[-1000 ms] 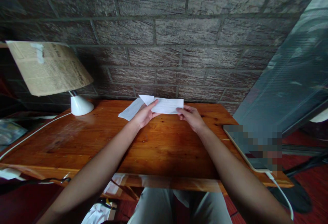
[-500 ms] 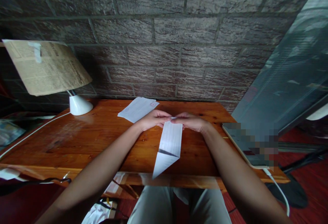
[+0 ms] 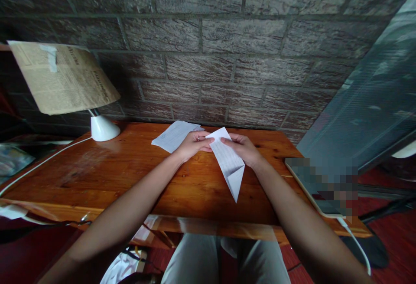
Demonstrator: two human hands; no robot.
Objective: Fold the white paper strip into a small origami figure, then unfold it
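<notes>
A white folded paper point(image 3: 229, 164) with a pointed tip hangs toward me above the wooden table point(image 3: 113, 175). My left hand point(image 3: 192, 144) pinches its top left edge with closed fingers; a ring shows on one finger. My right hand point(image 3: 243, 148) grips the paper's top right side, fingers curled behind it. The two hands almost touch at the paper's upper end. A flat white sheet point(image 3: 173, 135) lies on the table just behind my left hand.
A white lamp base point(image 3: 104, 128) with a newspaper-covered shade point(image 3: 63, 78) stands at the back left, its cord point(image 3: 39, 169) running along the table. A blurred-out flat device point(image 3: 320, 186) with a white cable point(image 3: 357, 245) lies at the right edge. A brick wall point(image 3: 227, 58) is behind.
The paper was first held flat and sideways near the table's back, then turned with its pointed tip hanging toward me; now it is tilted, tip to the right, and raised slightly.
</notes>
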